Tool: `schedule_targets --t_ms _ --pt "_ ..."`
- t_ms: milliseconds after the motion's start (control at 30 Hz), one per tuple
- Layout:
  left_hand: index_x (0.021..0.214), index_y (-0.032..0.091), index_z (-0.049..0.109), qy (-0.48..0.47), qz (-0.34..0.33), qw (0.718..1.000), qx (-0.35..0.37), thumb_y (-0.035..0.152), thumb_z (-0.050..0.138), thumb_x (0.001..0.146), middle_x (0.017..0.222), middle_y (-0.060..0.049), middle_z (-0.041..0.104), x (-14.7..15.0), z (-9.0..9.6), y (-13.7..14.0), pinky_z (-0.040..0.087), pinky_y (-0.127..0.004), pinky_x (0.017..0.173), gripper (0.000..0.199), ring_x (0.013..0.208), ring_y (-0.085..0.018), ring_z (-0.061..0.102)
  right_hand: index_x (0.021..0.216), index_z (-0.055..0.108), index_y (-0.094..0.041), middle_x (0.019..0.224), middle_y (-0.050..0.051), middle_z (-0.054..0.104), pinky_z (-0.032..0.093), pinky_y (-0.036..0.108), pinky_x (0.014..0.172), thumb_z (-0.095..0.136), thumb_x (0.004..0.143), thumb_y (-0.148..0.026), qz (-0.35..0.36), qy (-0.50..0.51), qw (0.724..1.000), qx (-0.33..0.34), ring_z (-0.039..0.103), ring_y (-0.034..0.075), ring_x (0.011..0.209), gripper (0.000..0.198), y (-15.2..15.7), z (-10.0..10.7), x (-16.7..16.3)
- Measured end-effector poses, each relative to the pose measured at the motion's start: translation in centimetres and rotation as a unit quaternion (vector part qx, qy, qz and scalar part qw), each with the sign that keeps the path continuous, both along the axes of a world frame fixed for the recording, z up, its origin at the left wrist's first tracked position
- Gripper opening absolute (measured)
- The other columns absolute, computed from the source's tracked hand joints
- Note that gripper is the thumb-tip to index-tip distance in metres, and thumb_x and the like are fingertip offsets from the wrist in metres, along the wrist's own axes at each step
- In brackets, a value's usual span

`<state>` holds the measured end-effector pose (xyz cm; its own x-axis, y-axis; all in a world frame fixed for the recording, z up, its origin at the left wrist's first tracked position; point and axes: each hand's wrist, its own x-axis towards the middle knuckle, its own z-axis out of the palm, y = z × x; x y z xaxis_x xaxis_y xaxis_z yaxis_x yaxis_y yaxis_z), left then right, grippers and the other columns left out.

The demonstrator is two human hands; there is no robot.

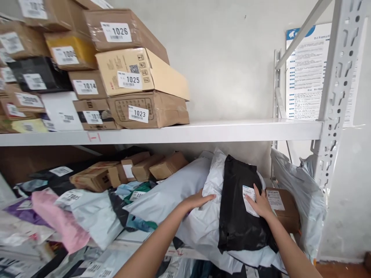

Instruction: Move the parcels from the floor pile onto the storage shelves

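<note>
A white plastic mailer bag (213, 173) leans on the lower shelf. My left hand (198, 200) grips its left side, thumb on the front and the other fingers mostly hidden. Beside it on the right stands a black plastic-wrapped parcel (236, 216), tilted back, with a white shipping label (249, 200). My right hand (259, 202) lies on the parcel's right part, its thumb and fingers spread over the label. A large pale grey mailer bag (179, 185) rests just left of my left hand. Behind my right wrist sits a brown box (285, 216).
Numbered cardboard boxes (133, 110) are stacked on the upper shelf (232, 132). Soft parcels, including a pink bag (59, 220), crowd the lower left. A perforated metal post (336, 100) stands at right, beside a grey bag (304, 200). Several small boxes (169, 166) line the back.
</note>
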<state>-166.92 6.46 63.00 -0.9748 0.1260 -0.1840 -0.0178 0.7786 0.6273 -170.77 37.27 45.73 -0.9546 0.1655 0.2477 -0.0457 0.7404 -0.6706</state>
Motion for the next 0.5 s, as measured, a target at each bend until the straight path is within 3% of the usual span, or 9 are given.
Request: schedule_targets --t_ms 100,200,300,500 --pt "0.142 0.022 0.059 0.005 -0.013 0.998 0.055 0.077 0.064 0.06 0.164 -0.014 0.048 0.0 -0.3 0.1 0.043 -0.045 0.121 0.099 0.149 -0.039 0.048 0.166 0.033 -0.019 0.155 0.035 0.044 0.044 0.069 0.105 0.05 0.092 -0.08 -0.013 0.023 1.0 -0.015 0.049 0.052 0.142 0.097 -0.9 -0.6 0.3" --pt "0.153 0.019 0.051 0.022 0.004 0.997 0.07 0.072 0.064 0.064 0.161 -0.013 0.052 0.8 0.9 -0.2 0.045 -0.045 0.119 0.105 0.145 -0.038 0.053 0.166 0.033 -0.018 0.152 0.035 0.047 0.047 0.068 0.104 0.045 0.093 -0.081 -0.015 0.044 0.997 -0.06 0.054 0.051 0.139 0.097 -2.1 -1.5 0.6" --pt "0.153 0.019 0.053 0.056 0.006 0.997 0.054 0.071 0.069 0.065 0.156 -0.012 0.059 1.8 2.7 -0.4 0.048 -0.047 0.116 0.104 0.141 -0.041 0.056 0.168 0.024 -0.013 0.149 0.036 0.049 0.046 0.063 0.108 0.035 0.095 -0.081 -0.001 0.035 0.992 -0.118 0.059 0.048 0.135 0.1 -4.0 -2.6 0.9" --pt "0.138 0.017 0.068 0.084 -0.005 0.996 -0.033 0.063 0.074 0.072 0.143 -0.016 0.069 1.6 5.8 0.7 0.052 -0.051 0.109 0.081 0.13 -0.045 0.064 0.167 0.019 -0.007 0.146 0.042 0.046 0.046 0.067 0.102 0.02 0.09 -0.09 -0.021 0.044 0.98 -0.191 0.062 0.053 0.126 0.114 -6.0 -3.2 0.0"
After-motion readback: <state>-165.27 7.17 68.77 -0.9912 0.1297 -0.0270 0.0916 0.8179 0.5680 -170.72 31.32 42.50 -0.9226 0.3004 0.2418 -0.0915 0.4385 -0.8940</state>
